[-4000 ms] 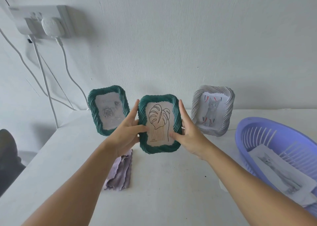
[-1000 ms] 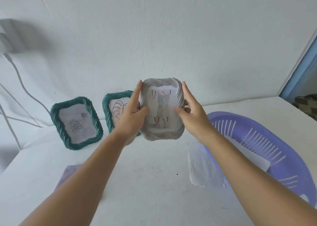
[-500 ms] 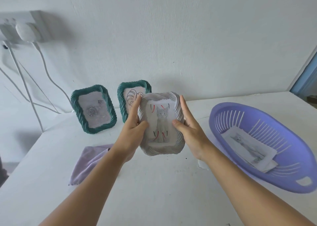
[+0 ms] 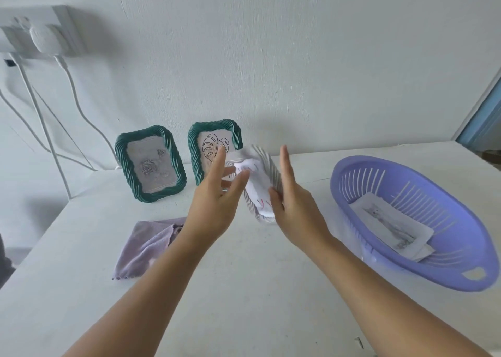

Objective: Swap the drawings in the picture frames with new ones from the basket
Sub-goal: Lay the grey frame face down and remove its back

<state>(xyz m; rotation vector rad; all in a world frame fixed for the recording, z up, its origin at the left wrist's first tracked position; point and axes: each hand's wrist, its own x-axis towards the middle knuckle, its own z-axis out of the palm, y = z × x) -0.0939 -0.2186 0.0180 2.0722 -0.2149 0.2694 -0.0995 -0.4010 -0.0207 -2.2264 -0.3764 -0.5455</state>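
A: What's hard to make out?

B: The grey frame (image 4: 264, 177); it is blurred, turned edge-on between the hands above the worktop (image 4: 244, 289), its paper (image 4: 259, 191) only partly showing; the left hand (image 4: 217, 202) covers its near side.

A: And the fingers?

B: Left fingers (image 4: 218, 161) straight and spread, touching the frame; the right hand (image 4: 294, 207) has fingers straight along the far rim and its thumb pressed on the paper; whether that counts as a pinch I cannot tell.

A: Shapes, textures?

B: Two green frames (image 4: 150, 163) with twisted, rope-like rims stand at the wall; a slotted oval purple basket (image 4: 406, 221) of plastic holds drawings (image 4: 390, 228); a crumpled lilac cloth (image 4: 143, 245) lies partly under the left forearm.
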